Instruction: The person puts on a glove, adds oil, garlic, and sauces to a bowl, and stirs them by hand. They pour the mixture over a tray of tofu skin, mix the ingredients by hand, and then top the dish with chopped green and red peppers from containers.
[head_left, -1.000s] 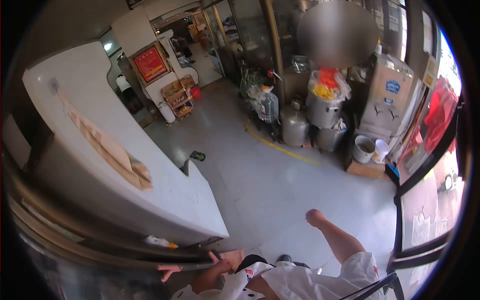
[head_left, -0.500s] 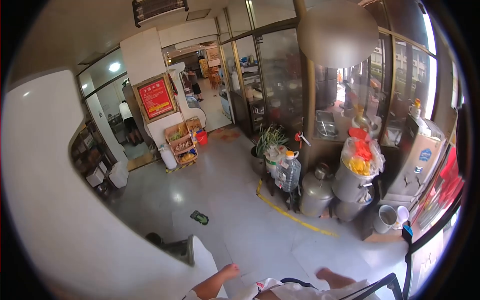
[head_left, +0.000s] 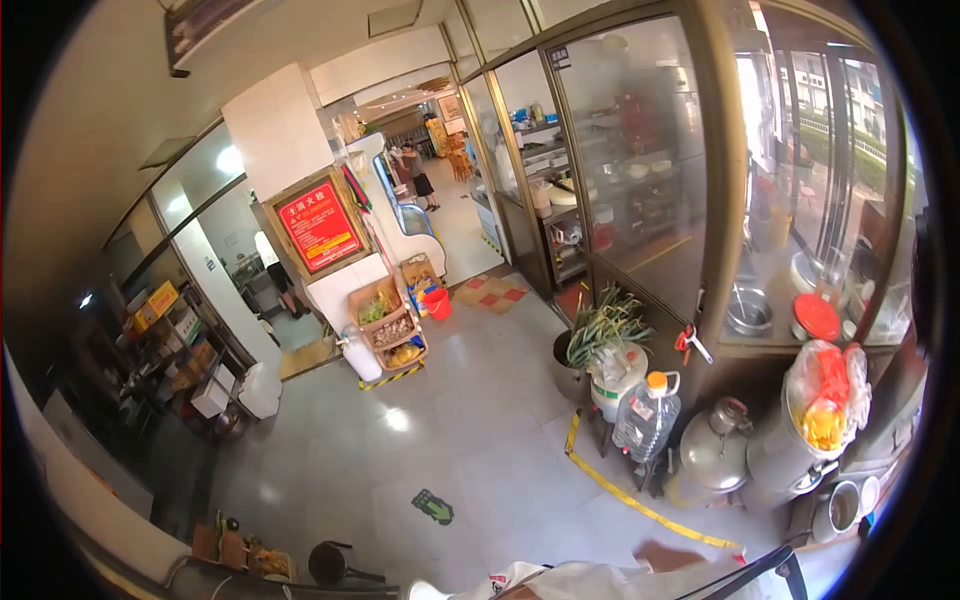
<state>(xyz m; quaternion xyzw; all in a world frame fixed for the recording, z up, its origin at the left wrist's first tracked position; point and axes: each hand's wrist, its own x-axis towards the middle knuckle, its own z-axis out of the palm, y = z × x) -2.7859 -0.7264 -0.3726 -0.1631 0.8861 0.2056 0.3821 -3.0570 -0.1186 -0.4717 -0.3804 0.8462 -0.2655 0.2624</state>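
At the bottom edge, a blurred part of my right hand (head_left: pixel 668 556) shows beside my white clothing (head_left: pixel 590 580). Its fingers are smeared, and nothing can be made out in it. The grey floor (head_left: pixel 520 480) lies beyond it, with a yellow line (head_left: pixel 640 508) just past the hand. My left hand is out of the picture.
A large clear bottle (head_left: pixel 648 420), potted green plant (head_left: pixel 608 330), metal vessel (head_left: pixel 712 455) and bagged bin (head_left: pixel 790 450) stand at right. Stacked baskets (head_left: pixel 388 325) and a red bucket (head_left: pixel 437 304) stand ahead. Two people are in far rooms, one by a doorway (head_left: pixel 418 180).
The view has moved forward along the floor and past the white partition. The bottle, plant and baskets appear nearer. My left hand has dropped out of view; my right hand remains low.
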